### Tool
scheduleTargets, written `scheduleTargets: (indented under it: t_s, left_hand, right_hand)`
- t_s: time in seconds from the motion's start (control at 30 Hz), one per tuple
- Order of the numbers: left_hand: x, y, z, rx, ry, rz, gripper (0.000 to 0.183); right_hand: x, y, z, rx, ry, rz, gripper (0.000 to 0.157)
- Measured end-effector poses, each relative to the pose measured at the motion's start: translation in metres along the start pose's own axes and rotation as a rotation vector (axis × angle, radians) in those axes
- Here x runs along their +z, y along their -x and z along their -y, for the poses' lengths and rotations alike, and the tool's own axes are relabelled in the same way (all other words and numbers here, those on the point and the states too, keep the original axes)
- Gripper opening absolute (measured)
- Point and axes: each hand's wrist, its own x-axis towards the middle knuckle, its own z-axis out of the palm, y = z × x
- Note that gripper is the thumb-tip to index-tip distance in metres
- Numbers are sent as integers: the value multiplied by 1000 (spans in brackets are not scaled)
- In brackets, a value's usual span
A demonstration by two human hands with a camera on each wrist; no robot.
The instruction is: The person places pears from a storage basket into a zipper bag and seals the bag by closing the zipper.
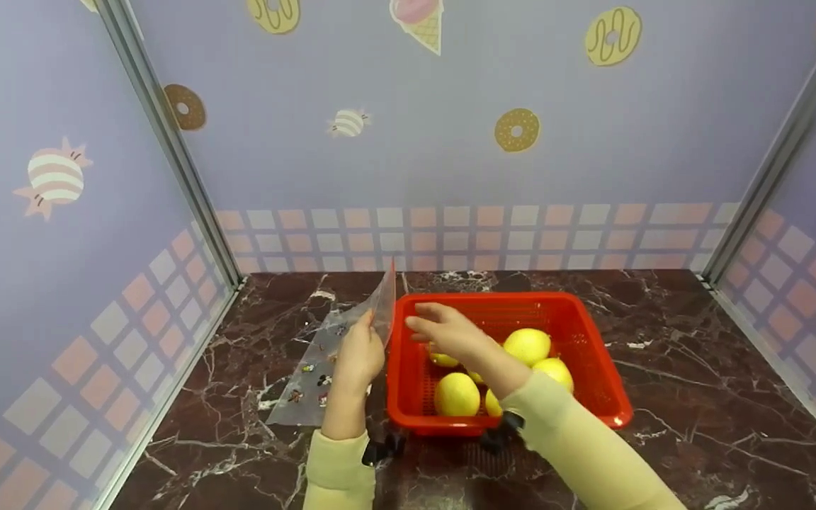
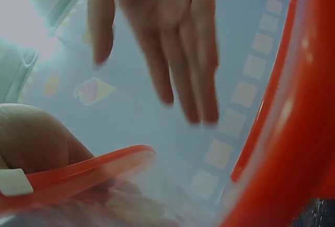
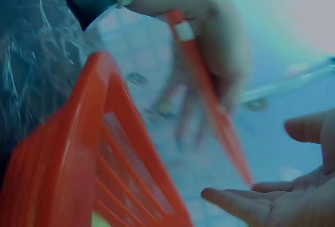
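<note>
My left hand (image 1: 360,354) grips a clear plastic zip bag (image 1: 295,400) near its red zip edge, just left of the basket. Small cartoon figures are printed on the bag, which stands slanted with its red-edged corner up. In the right wrist view the thumb lies on the near side of the red zip strip (image 3: 209,91), with fingers showing through the plastic behind. A white slider (image 3: 184,31) sits on the strip. Fingers extended, my right hand (image 1: 450,333) hovers over the basket's left side, holding nothing. Its fingertips point toward the bag's edge.
A red plastic basket (image 1: 610,382) with slotted walls stands on the dark marbled table (image 1: 698,397). Several yellow lemons (image 1: 457,394) lie in it, partly hidden by my right forearm. Patterned panels (image 1: 450,170) enclose the back and both sides.
</note>
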Motion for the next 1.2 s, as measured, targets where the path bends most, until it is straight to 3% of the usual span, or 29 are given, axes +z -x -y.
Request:
scheduleTargets:
  t_s: [0.17, 0.33, 0.47, 0.63, 0.8, 0.9, 1.2]
  left_hand:
    - [-1, 7, -7, -4, -4, 40, 47]
    - [-1, 9, -9, 43, 13, 64, 47]
    - [0, 8, -8, 67, 34, 118, 51]
    - [2, 6, -4, 69, 20, 150, 56]
    - [3, 4, -4, 5, -1, 85, 51]
    - [-1, 4, -3, -17, -7, 27, 50]
    - [-32, 13, 0, -57, 88, -63, 49]
  right_hand:
    - [30, -24, 4, 51, -35, 6, 61]
    - [44, -33, 0, 27, -25, 8, 38]
    - [47, -37, -2, -54, 71, -37, 30]
    - [45, -41, 0, -98, 180, -66, 35]
    - [40, -43, 1, -63, 282, -77, 27]
    - [34, -42, 0, -23, 348, -71, 32]
    - [10, -48, -6, 86, 447, -52, 25]
